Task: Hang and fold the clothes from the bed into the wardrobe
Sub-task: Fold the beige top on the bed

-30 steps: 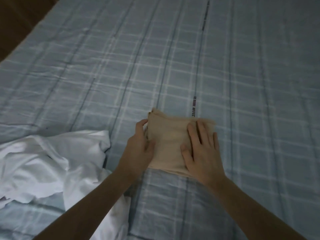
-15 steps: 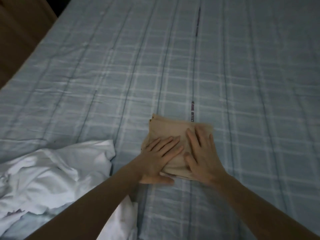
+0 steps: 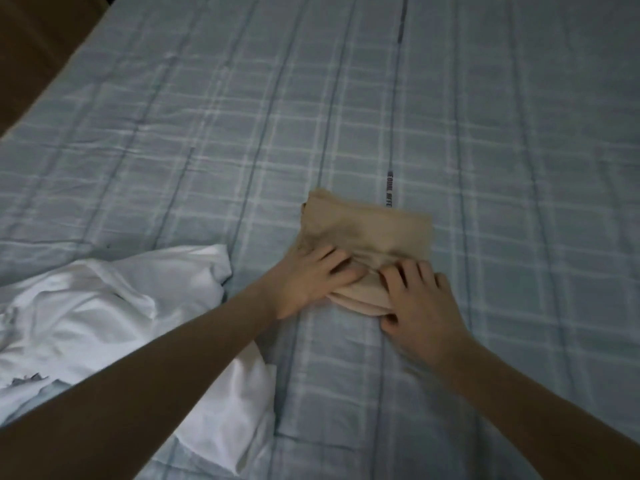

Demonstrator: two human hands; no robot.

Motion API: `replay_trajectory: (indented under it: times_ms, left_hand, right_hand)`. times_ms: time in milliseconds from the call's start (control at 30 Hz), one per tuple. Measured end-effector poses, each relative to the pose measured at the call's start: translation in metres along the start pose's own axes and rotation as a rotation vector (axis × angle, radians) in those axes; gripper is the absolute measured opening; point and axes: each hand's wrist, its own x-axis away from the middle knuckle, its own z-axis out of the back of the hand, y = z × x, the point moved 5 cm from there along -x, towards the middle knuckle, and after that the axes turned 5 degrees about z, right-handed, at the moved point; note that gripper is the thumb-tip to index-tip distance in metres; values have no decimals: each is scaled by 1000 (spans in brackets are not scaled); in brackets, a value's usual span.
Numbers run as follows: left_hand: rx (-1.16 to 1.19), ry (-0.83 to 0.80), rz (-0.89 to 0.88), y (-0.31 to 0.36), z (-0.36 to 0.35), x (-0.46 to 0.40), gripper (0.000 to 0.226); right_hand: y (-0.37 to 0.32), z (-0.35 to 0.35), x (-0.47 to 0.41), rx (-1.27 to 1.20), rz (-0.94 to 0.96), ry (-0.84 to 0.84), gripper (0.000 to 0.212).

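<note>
A folded beige garment (image 3: pixel 367 226) lies on the blue checked bed sheet (image 3: pixel 519 168), near the middle. Both hands are at its near edge, which is bunched up between them. My left hand (image 3: pixel 304 285) has its fingers over the top of the fold and its thumb is hidden beneath. My right hand (image 3: pixel 422 306) has curled fingers on top and the thumb tucked under the edge, pinching the cloth. A crumpled white garment (image 3: pixel 104 306) lies on the sheet to the left, partly under my left forearm.
The left edge of the bed (image 3: pixel 52 98) runs diagonally at the upper left, with a dark brown floor or wall (image 3: pixel 31 39) beyond it. The wardrobe is out of view.
Both hands have slid back from the top of the beige garment to its near edge. The fingers have curled, and the near edge is now bunched and lifted.
</note>
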Motion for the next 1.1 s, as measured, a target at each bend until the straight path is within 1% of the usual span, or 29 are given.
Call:
replay_trajectory:
  times_ms: [67,133,200,267,300,367,433,500,600,700,733,800,833,867,967,1100]
  left_hand:
    - [34,-19,-16,-2,15,-10,42]
    - [57,-44,-20,0,37,-16,32]
    - [43,-84,-5,4,61,-19,24]
    - [27,-131,28,9,90,-21,25]
    - [42,-173,68,9,104,-21,28]
    - [53,-280,214,1,138,-17,38]
    - [47,-363,334,-5,180,-2,43]
    - [59,-358,385,-3,232,17,45]
    - [69,-326,483,6,309,47,39]
    - [36,-241,584,6,386,84,30]
    - [22,-219,612,5,412,99,35]
    - [-26,-238,672,3,457,136,53]
    - [-49,-249,709,2,478,157,58]
    - [-73,-248,751,1,499,180,59]
    - [-55,-181,920,-2,555,261,47]
    - [121,-187,1130,13,609,379,38]
  right_hand:
    - [2,4,-1,21,41,-6,56]
    - [1,11,1,23,55,-4,64]
    - [-1,20,7,44,38,-44,71]
    - [0,42,15,65,25,-76,71]
    - [1,59,17,59,38,-78,68]
    - [3,107,19,-21,100,-57,56]
    - [3,155,21,-160,191,-114,43]
    - [-4,207,21,-264,278,-172,35]
    - [-28,281,14,-348,402,-218,23]
    - [-75,346,6,-338,536,-213,21]
    - [-96,366,5,-322,587,-201,22]
    - [-142,403,4,-291,700,-172,23]
    - [-168,421,4,-275,757,-161,22]
    - [-194,437,6,-254,810,-154,20]
    - [-278,478,18,-164,975,-127,15]
    - [-398,513,45,-88,1194,-105,17]
